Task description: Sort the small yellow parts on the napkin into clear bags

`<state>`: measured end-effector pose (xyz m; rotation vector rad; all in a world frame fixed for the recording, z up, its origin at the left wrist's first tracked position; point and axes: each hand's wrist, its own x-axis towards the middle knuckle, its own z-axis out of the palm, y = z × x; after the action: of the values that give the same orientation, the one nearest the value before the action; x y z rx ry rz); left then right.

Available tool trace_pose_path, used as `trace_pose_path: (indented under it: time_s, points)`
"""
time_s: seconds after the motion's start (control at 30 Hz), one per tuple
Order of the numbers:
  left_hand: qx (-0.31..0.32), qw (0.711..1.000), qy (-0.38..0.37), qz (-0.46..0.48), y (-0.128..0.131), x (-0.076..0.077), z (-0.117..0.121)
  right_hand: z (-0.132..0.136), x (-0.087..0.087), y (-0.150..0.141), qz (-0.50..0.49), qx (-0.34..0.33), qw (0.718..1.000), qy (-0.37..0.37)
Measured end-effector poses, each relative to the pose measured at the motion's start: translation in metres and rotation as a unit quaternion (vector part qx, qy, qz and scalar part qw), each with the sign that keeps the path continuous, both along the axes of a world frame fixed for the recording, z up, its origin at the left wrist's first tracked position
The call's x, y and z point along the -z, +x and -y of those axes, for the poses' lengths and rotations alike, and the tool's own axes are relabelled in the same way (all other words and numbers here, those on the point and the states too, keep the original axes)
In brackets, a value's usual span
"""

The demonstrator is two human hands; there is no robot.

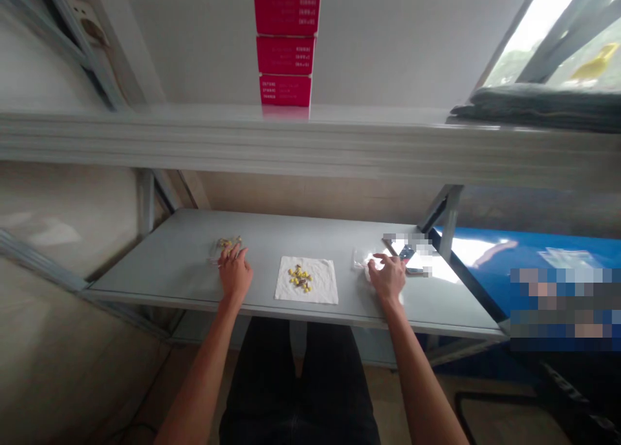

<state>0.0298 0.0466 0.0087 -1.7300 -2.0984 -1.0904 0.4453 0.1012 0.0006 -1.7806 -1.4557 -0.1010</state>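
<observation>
Our relaxed, open left hand (235, 271) touches a clear plastic bag of small yellow pieces (226, 249); our open right hand (387, 277) grasps nothing, just beside a second clear plastic bag (361, 259).

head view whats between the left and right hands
In the head view, a white square of cloth or paper lies on the grey metal shelf between the left hand and right hand, bearing small yellow pieces.

This looks like a plain storeroom or small workroom: grey slotted-steel shelving (242, 134) fills the view, with three stacked magenta-red cardboard boxes (286, 47) on its upper shelf, a folded dark grey cloth (533, 108) nearby, and a bright window (533, 31) at right.
</observation>
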Motion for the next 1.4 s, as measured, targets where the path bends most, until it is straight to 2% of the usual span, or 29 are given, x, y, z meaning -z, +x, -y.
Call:
trace_pose_path:
  time_s: [0.1, 0.27, 0.43, 0.53, 0.6, 0.7, 0.77, 0.87, 0.97, 1.03, 1.2, 1.4]
  points:
    - [-0.042, 0.999, -0.024, 0.013, -0.023, 0.004, 0.002, 0.002, -0.003, -0.003, 0.024, 0.006, 0.999, 0.041]
    - [-0.054, 0.998, -0.026, 0.032, -0.048, 0.004, -0.005, 0.008, -0.006, -0.007, 0.034, 0.020, 0.995, 0.088]
    - [-0.035, 0.997, 0.049, 0.042, -0.046, -0.017, -0.009, 0.013, -0.009, -0.008, 0.032, 0.014, 0.993, 0.109]
    - [-0.023, 0.985, 0.105, 0.131, -0.033, -0.024, -0.014, 0.021, -0.016, -0.019, 0.027, -0.031, 0.990, 0.133]
    - [-0.007, 0.959, 0.123, 0.255, -0.020, -0.021, -0.018, 0.028, -0.023, -0.036, 0.013, -0.108, 0.984, 0.141]
    - [0.037, 0.878, 0.128, 0.460, 0.003, -0.012, -0.027, 0.035, -0.033, -0.072, -0.022, -0.254, 0.962, 0.103]
    - [0.077, 0.839, 0.112, 0.526, 0.019, -0.008, -0.031, 0.033, -0.041, -0.098, -0.064, -0.301, 0.949, 0.071]
    - [0.123, 0.818, 0.087, 0.555, 0.041, -0.009, -0.032, 0.022, -0.051, -0.133, -0.115, -0.366, 0.923, 0.029]
    - [0.177, 0.813, 0.052, 0.552, 0.061, -0.010, -0.032, 0.005, -0.057, -0.161, -0.124, -0.450, 0.883, -0.039]
    - [0.215, 0.807, 0.031, 0.549, 0.070, -0.008, -0.031, -0.004, -0.057, -0.173, -0.112, -0.477, 0.869, -0.070]
    - [0.231, 0.814, 0.034, 0.533, 0.081, 0.000, -0.028, -0.015, -0.051, -0.178, -0.080, -0.487, 0.865, -0.091]
    - [0.278, 0.856, 0.015, 0.436, 0.083, -0.001, -0.020, -0.024, -0.050, -0.171, -0.114, -0.484, 0.863, -0.087]
